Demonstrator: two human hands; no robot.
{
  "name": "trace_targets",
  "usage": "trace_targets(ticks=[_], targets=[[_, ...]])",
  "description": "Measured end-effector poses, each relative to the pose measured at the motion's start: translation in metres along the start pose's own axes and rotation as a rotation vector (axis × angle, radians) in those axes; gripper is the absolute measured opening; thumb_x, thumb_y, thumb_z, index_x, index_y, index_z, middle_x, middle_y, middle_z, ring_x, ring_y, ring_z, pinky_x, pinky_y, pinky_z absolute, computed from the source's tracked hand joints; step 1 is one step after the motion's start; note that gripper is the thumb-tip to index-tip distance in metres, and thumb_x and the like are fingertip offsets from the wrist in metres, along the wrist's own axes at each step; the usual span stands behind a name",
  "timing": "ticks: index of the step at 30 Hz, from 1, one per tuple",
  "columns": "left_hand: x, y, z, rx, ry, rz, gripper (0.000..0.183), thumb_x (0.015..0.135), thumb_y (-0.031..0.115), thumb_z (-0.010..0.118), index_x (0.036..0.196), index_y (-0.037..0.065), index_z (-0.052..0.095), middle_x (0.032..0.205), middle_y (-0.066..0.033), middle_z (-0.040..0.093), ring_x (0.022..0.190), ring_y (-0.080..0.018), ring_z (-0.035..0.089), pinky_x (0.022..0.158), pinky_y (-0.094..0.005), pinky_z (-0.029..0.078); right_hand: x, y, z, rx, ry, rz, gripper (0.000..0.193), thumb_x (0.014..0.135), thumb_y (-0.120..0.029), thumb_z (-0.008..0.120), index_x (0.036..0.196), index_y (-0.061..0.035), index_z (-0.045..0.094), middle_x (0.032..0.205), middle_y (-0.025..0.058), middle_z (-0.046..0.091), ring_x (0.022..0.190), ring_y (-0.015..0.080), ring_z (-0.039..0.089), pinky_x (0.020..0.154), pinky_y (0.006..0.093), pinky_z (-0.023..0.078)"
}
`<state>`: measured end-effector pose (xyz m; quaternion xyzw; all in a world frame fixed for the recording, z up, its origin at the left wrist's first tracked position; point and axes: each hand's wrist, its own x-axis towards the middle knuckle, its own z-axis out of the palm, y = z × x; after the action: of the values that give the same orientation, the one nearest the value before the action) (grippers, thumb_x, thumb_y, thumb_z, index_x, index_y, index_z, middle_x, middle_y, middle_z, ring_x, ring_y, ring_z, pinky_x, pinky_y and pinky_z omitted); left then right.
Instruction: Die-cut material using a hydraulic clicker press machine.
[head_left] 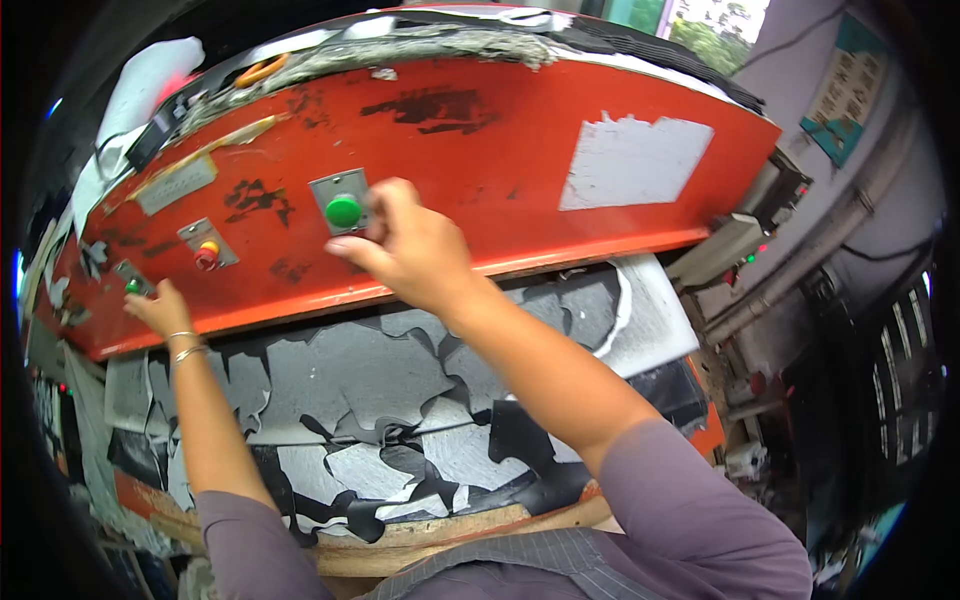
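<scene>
An orange-red machine panel (480,150) stands across in front of me. My right hand (405,240) is raised at the large green push button (343,210) on its metal plate; thumb and forefinger are apart, with nothing between them. At the far left, my left hand (165,308) reaches to a smaller green button (133,286), fingers stretched toward it. I cannot tell whether either hand presses. Between the two sits a red and yellow knob (207,255). Below the panel lies a dark grey sheet (350,375) with ragged cut-out edges.
Black and grey scraps (525,440) lie along the near edge, by a worn wooden ledge (430,540). A white board (655,310) shows under the sheet at right. Grey padding and an orange ring (262,70) rest atop the panel. Pipes (790,265) run along the right wall.
</scene>
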<state>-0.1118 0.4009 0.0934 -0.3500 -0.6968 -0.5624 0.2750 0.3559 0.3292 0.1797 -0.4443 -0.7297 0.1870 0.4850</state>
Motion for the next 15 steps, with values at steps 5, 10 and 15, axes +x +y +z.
trace_targets(ticks=[5, 10, 15], targets=[[0.096, -0.052, -0.08, -0.112, -0.451, 0.007, 0.056, 0.089, 0.018, 0.05, 0.14, -0.003, 0.039, 0.15, -0.0229, 0.032, 0.14, -0.0291, 0.031, 0.112, -0.0307, 0.024, 0.011, -0.027, 0.023, -0.133, 0.071, 0.029, 0.038, 0.084, -0.031, 0.069, 0.099, -0.0067, 0.045, 0.07, 0.0152, 0.064, 0.071, 0.0377, 0.063, 0.059, 0.046, 0.048], [-0.065, 0.043, -0.167, -0.132, -1.013, 0.224, 0.02, 0.09, 0.014, 0.056, 0.098, -0.001, 0.067, 0.094, -0.0109, 0.067, 0.081, -0.0211, 0.062, 0.074, -0.0331, 0.048, -0.097, 0.0, -0.024, -0.046, -0.274, -0.012, 0.04, 0.081, -0.038, 0.07, 0.093, -0.0053, 0.05, 0.069, 0.0181, 0.061, 0.066, 0.0409, 0.061, 0.06, 0.0478, 0.047], [-0.236, 0.165, -0.345, -0.364, -1.437, 0.096, 0.01, 0.08, 0.015, 0.067, 0.082, 0.006, 0.071, 0.079, -0.0114, 0.07, 0.065, -0.0223, 0.064, 0.06, -0.0325, 0.05, -0.248, -0.018, -0.095, -0.055, -1.053, 0.227, 0.044, 0.083, -0.045, 0.066, 0.091, -0.0029, 0.059, 0.086, 0.0185, 0.064, 0.082, 0.0378, 0.063, 0.07, 0.0469, 0.048]])
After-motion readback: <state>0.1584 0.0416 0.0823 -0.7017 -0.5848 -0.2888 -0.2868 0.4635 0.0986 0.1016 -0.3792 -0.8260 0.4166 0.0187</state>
